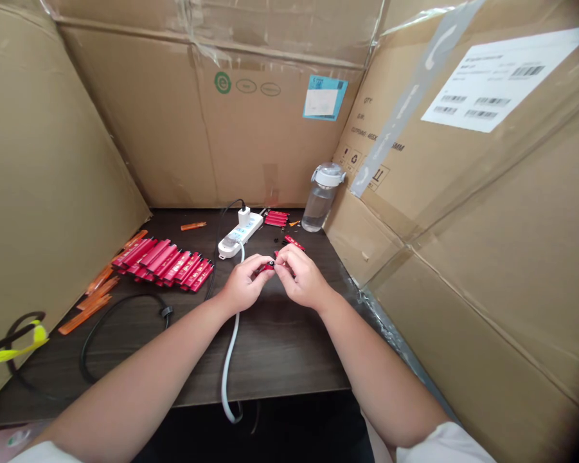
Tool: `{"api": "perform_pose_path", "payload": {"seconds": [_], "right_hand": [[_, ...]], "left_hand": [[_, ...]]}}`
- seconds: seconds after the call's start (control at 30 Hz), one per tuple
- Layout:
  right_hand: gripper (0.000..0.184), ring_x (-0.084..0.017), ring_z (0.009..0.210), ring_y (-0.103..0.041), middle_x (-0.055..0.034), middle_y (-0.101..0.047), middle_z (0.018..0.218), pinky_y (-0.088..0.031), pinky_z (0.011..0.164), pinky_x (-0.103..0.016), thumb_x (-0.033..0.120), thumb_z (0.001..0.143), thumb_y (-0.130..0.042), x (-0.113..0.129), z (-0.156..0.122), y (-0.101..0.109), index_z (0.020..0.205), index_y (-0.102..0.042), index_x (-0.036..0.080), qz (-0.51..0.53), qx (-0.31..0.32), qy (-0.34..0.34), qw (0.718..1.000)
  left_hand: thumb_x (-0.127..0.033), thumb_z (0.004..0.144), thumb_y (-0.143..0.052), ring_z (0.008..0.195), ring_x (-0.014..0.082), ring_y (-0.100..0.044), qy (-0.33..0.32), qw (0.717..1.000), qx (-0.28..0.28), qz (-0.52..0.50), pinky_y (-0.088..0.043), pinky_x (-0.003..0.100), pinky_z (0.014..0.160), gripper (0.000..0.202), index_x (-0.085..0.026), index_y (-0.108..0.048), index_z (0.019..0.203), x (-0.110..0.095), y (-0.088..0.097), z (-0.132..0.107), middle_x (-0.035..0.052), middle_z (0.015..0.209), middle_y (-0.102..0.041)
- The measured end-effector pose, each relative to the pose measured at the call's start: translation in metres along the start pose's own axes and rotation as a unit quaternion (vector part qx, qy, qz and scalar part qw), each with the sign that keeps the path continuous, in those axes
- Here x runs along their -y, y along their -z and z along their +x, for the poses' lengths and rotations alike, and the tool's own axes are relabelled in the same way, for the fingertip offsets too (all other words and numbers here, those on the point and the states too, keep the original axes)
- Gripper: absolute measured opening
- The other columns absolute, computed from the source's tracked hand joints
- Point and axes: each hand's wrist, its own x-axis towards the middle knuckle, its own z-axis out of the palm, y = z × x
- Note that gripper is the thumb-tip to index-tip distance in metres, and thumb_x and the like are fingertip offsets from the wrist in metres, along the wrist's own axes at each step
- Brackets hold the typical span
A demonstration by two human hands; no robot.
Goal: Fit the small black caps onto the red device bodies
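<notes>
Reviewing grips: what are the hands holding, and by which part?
A small red piece: left hand on its body, right hand's fingertips at its dark end.

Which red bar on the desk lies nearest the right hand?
The lone red bar beyond the right hand; others sit in a packed group left of the power strip and another beyond it.
</notes>
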Motion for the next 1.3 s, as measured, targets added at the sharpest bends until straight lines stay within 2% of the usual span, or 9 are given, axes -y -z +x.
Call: {"api": "perform_pose_path", "payload": {"seconds": [0.17, 0.37, 0.63, 0.8, 0.97, 1.07, 1.2, 1.3], "right_hand": [[0.006, -0.018, 0.080, -0.049, -0.0058, -0.050, 0.086, -0.045, 0.072, -0.033, 0.017, 0.089, -0.044, 0.000, 0.000, -0.001, 0.083, -0.046, 0.019, -0.015, -0.006, 0.001, 1.000], [0.006, -0.018, 0.080, -0.049, -0.0063, -0.051, 0.086, -0.044, 0.072, -0.033, 0.017, 0.089, -0.044, 0.001, 0.000, 0.001, 0.084, -0.046, 0.020, -0.022, -0.026, 0.006, 0.999], [0.007, -0.018, 0.081, -0.049, -0.0064, -0.051, 0.087, -0.045, 0.071, -0.032, 0.018, 0.088, -0.046, 0.001, 0.000, 0.000, 0.083, -0.050, 0.020, -0.013, -0.016, -0.002, 1.000], [0.007, -0.017, 0.080, -0.050, -0.0061, -0.051, 0.088, -0.046, 0.070, -0.032, 0.018, 0.088, -0.048, -0.001, -0.001, -0.002, 0.083, -0.052, 0.019, 0.004, -0.022, -0.007, 1.000], [0.006, -0.013, 0.069, -0.050, -0.0044, -0.051, 0.087, -0.045, 0.060, -0.027, 0.020, 0.086, -0.052, 0.001, -0.001, -0.004, 0.082, -0.056, 0.019, 0.062, -0.041, -0.047, 0.996], [0.008, -0.011, 0.065, -0.049, -0.0031, -0.052, 0.084, -0.043, 0.056, -0.025, 0.021, 0.085, -0.054, 0.000, 0.001, -0.004, 0.078, -0.057, 0.018, 0.089, -0.076, -0.085, 0.990], [0.012, -0.012, 0.063, -0.050, -0.0018, -0.054, 0.077, -0.043, 0.057, -0.025, 0.024, 0.083, -0.054, -0.017, 0.003, 0.000, 0.074, -0.057, 0.017, 0.070, -0.152, -0.179, 0.970], [0.011, -0.012, 0.061, -0.051, -0.0017, -0.056, 0.075, -0.044, 0.061, -0.027, 0.024, 0.080, -0.055, -0.039, 0.001, 0.001, 0.073, -0.060, 0.017, 0.000, -0.164, -0.235, 0.958]], "left_hand": [[-0.029, 0.084, -0.056, 0.079, 0.0140, -0.058, -0.043, 0.998, -0.022, 0.038, -0.047, 0.026, 0.070, 0.019, -0.019, -0.065, 0.098, 0.000, 0.001, 0.001, 0.0046, 0.088, -0.062], [-0.027, 0.083, -0.060, 0.080, 0.0145, -0.060, -0.051, 0.997, -0.049, 0.039, -0.049, 0.027, 0.071, 0.017, -0.019, -0.067, 0.096, -0.001, 0.001, 0.002, 0.0055, 0.089, -0.064], [-0.023, 0.082, -0.061, 0.082, 0.0143, -0.061, -0.088, 0.992, -0.064, 0.069, -0.050, 0.028, 0.074, 0.017, -0.020, -0.069, 0.096, -0.005, 0.002, 0.002, 0.0057, 0.090, -0.066], [-0.023, 0.082, -0.061, 0.081, 0.0143, -0.062, -0.080, 0.993, -0.065, 0.059, -0.050, 0.028, 0.073, 0.017, -0.020, -0.069, 0.096, -0.005, 0.002, 0.002, 0.0056, 0.089, -0.066], [-0.026, 0.079, -0.063, 0.082, 0.0155, -0.062, -0.029, 0.998, -0.055, 0.002, -0.051, 0.029, 0.073, 0.018, -0.019, -0.070, 0.094, -0.004, 0.001, 0.003, 0.0062, 0.090, -0.066], [-0.031, 0.075, -0.067, 0.079, 0.0163, -0.062, 0.046, 0.994, -0.064, -0.073, -0.052, 0.030, 0.071, 0.023, -0.017, -0.069, 0.093, -0.004, 0.000, 0.004, 0.0054, 0.085, -0.067], [-0.038, 0.075, -0.065, 0.069, 0.0148, -0.063, 0.162, 0.965, -0.074, -0.195, -0.053, 0.031, 0.066, 0.029, -0.016, -0.061, 0.094, -0.007, 0.001, 0.006, 0.0025, 0.077, -0.066], [-0.039, 0.077, -0.062, 0.063, 0.0118, -0.060, 0.185, 0.947, -0.074, -0.251, -0.052, 0.030, 0.063, 0.028, -0.017, -0.053, 0.092, -0.008, 0.003, 0.007, -0.0003, 0.073, -0.062]]}}
